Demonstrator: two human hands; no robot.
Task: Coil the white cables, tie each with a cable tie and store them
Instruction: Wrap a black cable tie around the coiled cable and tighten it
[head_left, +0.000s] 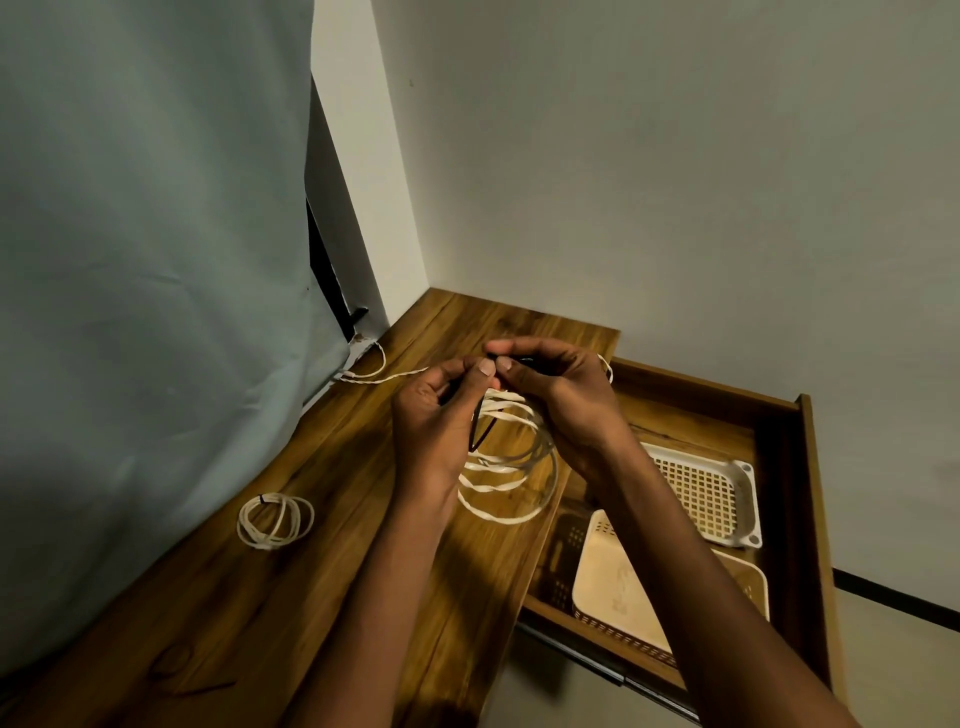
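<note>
A coiled white cable (511, 480) hangs in loops under both hands, above the wooden desk (363, 545). My left hand (436, 415) and my right hand (561, 395) meet fingertip to fingertip over the coil's top and pinch a black cable tie (480, 428), whose tail runs down past my left palm. A second white coil (275, 521), bound with a dark tie, lies flat on the desk at the left. A loose white cable (379, 375) trails along the desk's far left edge.
An open wooden drawer (810, 519) sits at the right, holding a white perforated tray (706, 493) and a cream basket (618, 587). A grey curtain (145, 312) hangs at the left; walls close the corner behind the desk.
</note>
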